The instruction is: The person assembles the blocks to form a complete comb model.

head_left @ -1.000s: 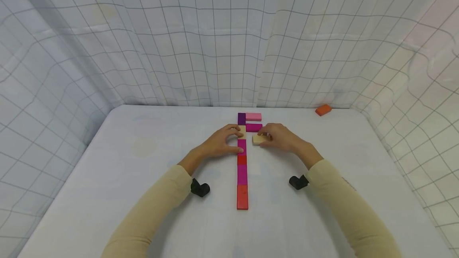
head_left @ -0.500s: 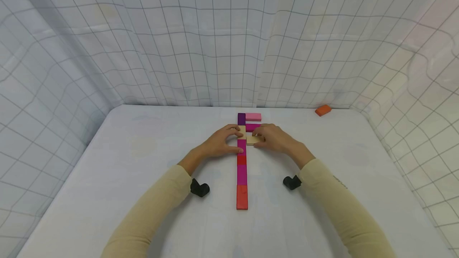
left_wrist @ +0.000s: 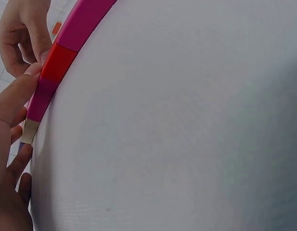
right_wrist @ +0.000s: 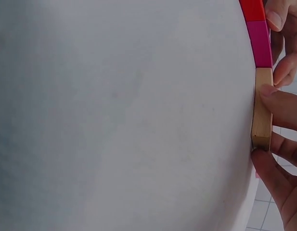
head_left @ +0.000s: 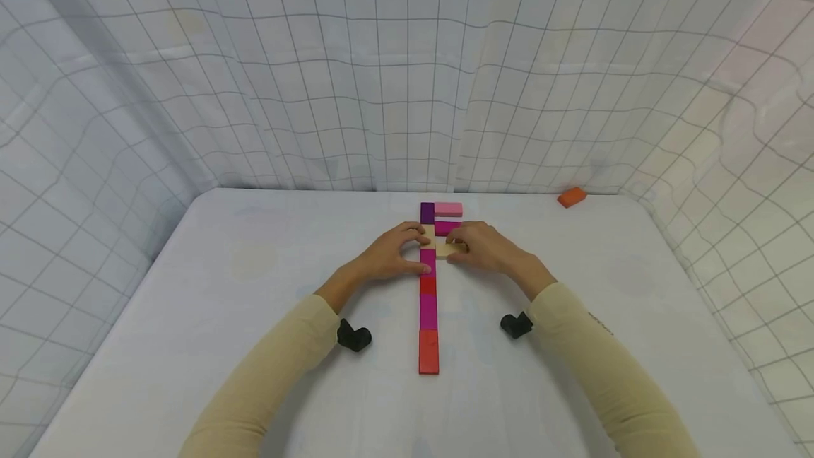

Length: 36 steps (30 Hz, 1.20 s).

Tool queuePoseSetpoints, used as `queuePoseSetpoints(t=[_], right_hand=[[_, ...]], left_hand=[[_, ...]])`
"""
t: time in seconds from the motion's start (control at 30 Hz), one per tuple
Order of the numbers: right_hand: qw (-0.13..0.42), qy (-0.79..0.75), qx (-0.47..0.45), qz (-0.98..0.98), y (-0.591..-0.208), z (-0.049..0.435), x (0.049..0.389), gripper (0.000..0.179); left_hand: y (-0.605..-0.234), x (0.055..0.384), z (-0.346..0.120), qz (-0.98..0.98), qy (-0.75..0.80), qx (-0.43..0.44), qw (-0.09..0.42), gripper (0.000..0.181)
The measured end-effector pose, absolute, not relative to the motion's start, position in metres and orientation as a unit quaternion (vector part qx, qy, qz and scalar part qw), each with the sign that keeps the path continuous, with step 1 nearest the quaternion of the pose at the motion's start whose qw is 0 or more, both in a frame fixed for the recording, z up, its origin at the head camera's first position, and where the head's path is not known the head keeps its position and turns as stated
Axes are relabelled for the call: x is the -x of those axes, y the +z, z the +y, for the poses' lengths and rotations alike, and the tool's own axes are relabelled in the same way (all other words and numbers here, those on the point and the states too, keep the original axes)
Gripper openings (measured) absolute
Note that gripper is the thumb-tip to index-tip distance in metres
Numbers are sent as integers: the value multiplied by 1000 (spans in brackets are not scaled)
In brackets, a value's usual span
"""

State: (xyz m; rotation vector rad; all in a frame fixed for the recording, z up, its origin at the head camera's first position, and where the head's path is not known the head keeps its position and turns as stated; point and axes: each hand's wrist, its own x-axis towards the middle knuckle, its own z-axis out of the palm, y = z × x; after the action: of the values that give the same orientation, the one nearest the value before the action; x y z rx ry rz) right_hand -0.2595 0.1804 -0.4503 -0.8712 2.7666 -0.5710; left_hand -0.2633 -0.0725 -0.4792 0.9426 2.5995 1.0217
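A straight row of flat blocks runs away from me in the head view: red point(head_left: 429, 353), magenta point(head_left: 429, 312), a short red point(head_left: 428, 286), magenta point(head_left: 426, 256), pale wood point(head_left: 430, 231) and purple point(head_left: 427, 212). My left hand point(head_left: 386, 254) rests on the row, thumb on the farther magenta block and fingertips on the pale wood one. To the right, my right hand point(head_left: 488, 247) pinches another pale wooden block point(right_wrist: 262, 115) lying crosswise. Its inner end meets the row's side, and the thumb presses its long face while a finger touches its outer end.
Above the held block, a magenta block point(head_left: 447, 227) and a pink block point(head_left: 448, 208) stick out rightward from the row. An orange block point(head_left: 571, 196) lies at the table's back right. Black wrist cameras point(head_left: 353, 336) hang under both wrists. Gridded white curtains point(head_left: 407, 90) surround the white table point(head_left: 267, 232).
My right hand has slid the pale wooden block leftward until it meets the row, then stayed there over the last half second. The left hand has kept its place.
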Motion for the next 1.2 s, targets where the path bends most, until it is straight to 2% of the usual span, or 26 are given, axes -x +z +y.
queuePoseSetpoints(t=[0.73,1.0,1.2], right_hand=[[93,-184,287,936,-440,187,259,41],[95,-194,270,938,-421,213,265,42],[75,-216,262,938,-411,250,271,42]], left_hand=[[-481,264,-72,873,355,-320,90,53],[-480,263,-72,874,355,-317,95,55],[-480,262,-73,873,355,-320,93,55]])
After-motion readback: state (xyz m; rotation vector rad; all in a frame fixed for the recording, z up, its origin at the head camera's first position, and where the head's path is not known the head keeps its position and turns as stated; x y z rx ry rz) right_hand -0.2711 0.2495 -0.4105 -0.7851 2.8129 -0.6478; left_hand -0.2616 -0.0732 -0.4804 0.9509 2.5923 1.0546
